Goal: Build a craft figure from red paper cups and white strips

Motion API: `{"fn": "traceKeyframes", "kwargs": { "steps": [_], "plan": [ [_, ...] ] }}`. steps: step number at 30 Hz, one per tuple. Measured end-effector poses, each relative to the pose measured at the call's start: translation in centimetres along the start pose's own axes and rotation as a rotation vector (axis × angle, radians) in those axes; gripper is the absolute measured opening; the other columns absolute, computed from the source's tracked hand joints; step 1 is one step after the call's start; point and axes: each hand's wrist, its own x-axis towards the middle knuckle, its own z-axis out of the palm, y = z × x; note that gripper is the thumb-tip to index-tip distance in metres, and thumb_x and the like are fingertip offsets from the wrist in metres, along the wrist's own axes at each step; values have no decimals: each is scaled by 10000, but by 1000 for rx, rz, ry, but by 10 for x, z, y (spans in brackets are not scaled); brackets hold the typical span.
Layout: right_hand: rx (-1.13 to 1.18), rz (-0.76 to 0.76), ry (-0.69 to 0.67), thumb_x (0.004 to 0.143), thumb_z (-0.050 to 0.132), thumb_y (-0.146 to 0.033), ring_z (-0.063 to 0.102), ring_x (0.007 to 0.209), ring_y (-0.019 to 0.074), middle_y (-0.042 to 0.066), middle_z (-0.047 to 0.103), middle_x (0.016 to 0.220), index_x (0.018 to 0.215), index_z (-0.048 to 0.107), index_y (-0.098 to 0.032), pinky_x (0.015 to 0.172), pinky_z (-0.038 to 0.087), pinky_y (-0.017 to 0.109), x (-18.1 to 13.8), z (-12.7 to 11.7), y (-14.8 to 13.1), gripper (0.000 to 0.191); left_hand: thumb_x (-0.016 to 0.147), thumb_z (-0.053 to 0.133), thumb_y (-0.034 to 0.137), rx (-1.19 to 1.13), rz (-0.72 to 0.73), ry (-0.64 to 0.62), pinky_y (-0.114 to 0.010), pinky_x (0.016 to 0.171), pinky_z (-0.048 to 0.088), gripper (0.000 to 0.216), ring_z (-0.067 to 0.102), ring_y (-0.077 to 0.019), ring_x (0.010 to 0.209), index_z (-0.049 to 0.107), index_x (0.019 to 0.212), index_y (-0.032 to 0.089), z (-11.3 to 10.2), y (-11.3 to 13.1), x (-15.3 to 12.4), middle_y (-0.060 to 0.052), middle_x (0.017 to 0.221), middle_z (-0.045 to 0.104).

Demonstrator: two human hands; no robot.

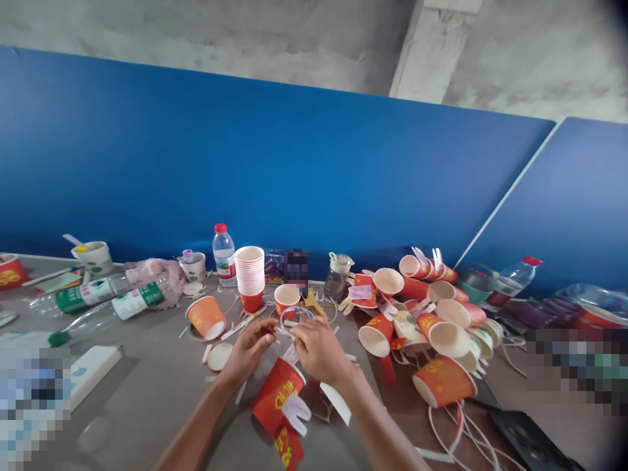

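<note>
A ring that looks like a roll of clear tape (pixel 296 310) stands up between my hands. My right hand (pixel 318 343) is closed on its near side. My left hand (pixel 254 345) is beside it, thumb and fingers drawn together in a pinch; what they hold is too small to make out. Just below my hands, a red paper cup (pixel 277 394) with yellow lettering lies tilted on its side. White paper pieces shaped like rabbit ears (pixel 296 413) are on its side. An upright red paper cup (pixel 286 299) stands just behind the tape.
A tall stack of paper cups (pixel 250 278) and a red-capped water bottle (pixel 224 256) stand behind. Many decorated cups (pixel 444 333) are heaped at right, near loose cables (pixel 466 435). An orange cup (pixel 206 318) and plastic bottles (pixel 140 299) lie at left. A blue partition (pixel 275 157) closes the back.
</note>
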Motion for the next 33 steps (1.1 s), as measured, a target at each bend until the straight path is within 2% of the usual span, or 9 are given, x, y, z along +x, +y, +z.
{"fn": "traceKeyframes", "kwargs": {
  "steps": [7, 10, 15, 20, 24, 26, 29, 31, 33],
  "plan": [
    [-228, 55, -83, 1092, 763, -31, 770, 868, 263, 34, 881, 891, 942, 811, -273, 932, 485, 396, 2, 2, -12, 289, 841, 957, 720, 121, 15, 55, -432, 871, 636, 465, 748, -314, 898, 824, 812, 276, 9, -5, 1, -75, 887, 851],
    [-249, 89, -85, 1069, 752, -18, 795, 883, 255, 29, 885, 889, 933, 806, -269, 905, 477, 375, 4, -1, -13, 290, 834, 923, 692, 132, 28, 90, -449, 899, 637, 424, 762, -323, 909, 817, 793, 283, 9, -7, 2, -78, 886, 854],
    [-199, 95, -53, 941, 726, -5, 800, 852, 244, 9, 880, 861, 885, 769, -280, 856, 477, 348, 4, 1, -10, 284, 849, 909, 691, 157, 49, 134, -456, 888, 627, 420, 753, -326, 904, 797, 782, 292, 7, -9, 2, -77, 879, 844],
    [-158, 181, 50, 887, 725, -53, 689, 728, 219, -8, 777, 736, 751, 620, -291, 819, 461, 338, 6, 6, -9, 293, 884, 908, 745, 173, 71, 142, -458, 856, 604, 483, 719, -314, 858, 771, 769, 296, 10, -11, 0, -64, 845, 810],
    [58, 331, 151, 842, 701, -140, 501, 625, 187, -56, 518, 595, 663, 388, -308, 700, 379, 320, 10, 8, -10, 398, 901, 945, 796, 125, 86, 108, -450, 836, 586, 551, 687, -304, 829, 768, 765, 292, 14, -9, -1, -61, 829, 778],
    [234, 400, 168, 832, 679, -220, 451, 613, 182, -64, 440, 584, 660, 357, -319, 644, 337, 311, 12, 9, -14, 378, 892, 975, 830, 87, 84, 74, -439, 826, 586, 587, 677, -299, 826, 782, 773, 288, 15, -8, -2, -65, 830, 771],
    [432, 472, 196, 820, 655, -338, 460, 630, 184, -54, 457, 600, 654, 419, -320, 620, 328, 301, 14, 11, -21, 290, 854, 1022, 872, 15, 66, 73, -424, 827, 595, 641, 674, -291, 827, 797, 764, 279, 18, -10, -2, -70, 824, 771],
    [497, 501, 218, 799, 662, -404, 462, 636, 184, -49, 484, 604, 638, 485, -314, 623, 332, 302, 15, 8, -20, 256, 754, 1109, 874, -97, 34, 141, -410, 814, 596, 680, 672, -276, 806, 798, 731, 269, 16, -12, -1, -61, 785, 762],
    [532, 562, 290, 786, 682, -471, 451, 625, 184, -47, 499, 600, 632, 565, -309, 613, 332, 306, 13, -5, -9, 252, 639, 1176, 879, -214, 6, 247, -391, 790, 596, 732, 668, -256, 777, 779, 708, 268, 9, -14, 3, -38, 743, 746]
  ]
}}
